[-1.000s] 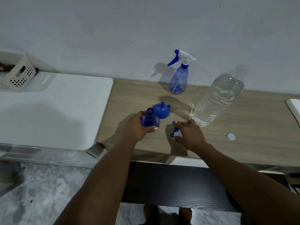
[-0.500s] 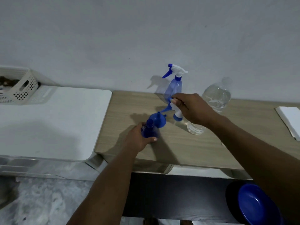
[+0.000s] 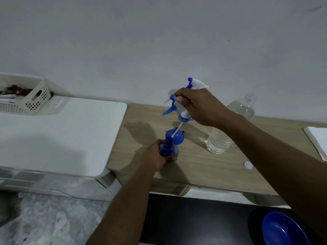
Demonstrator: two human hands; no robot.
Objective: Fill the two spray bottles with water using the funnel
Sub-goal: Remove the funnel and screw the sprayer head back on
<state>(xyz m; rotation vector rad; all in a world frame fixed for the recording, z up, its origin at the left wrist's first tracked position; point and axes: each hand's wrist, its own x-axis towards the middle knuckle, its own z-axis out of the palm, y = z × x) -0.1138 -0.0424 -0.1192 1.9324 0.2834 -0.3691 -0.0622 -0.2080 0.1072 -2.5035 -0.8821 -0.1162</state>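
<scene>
**Left hand** [image 3: 155,156]: fingers wrapped round the blue spray bottle [image 3: 169,150], holding it upright on the wooden table [image 3: 203,167] near the front edge.

**Right hand** [image 3: 200,106]: raised above the bottle, fingers closed round the loose spray head [image 3: 178,107]. Its white tube [image 3: 177,130] slants down, tip at the bottle mouth.

**Funnel** [image 3: 178,138]: blue, lying on the table just behind the held bottle, not in any neck.

**Second spray bottle** [image 3: 197,84]: by the wall, mostly hidden behind the right hand, head fitted.

**Water bottle** [image 3: 228,135]: uncapped, upright; its cap [image 3: 248,165] lies apart.

**Step, judged:** spray head being fitted to or drawn from the first bottle; which, cannot tell.

**Next calls for:** keeping the tube centred in the narrow mouth and the bottle steady.
</scene>
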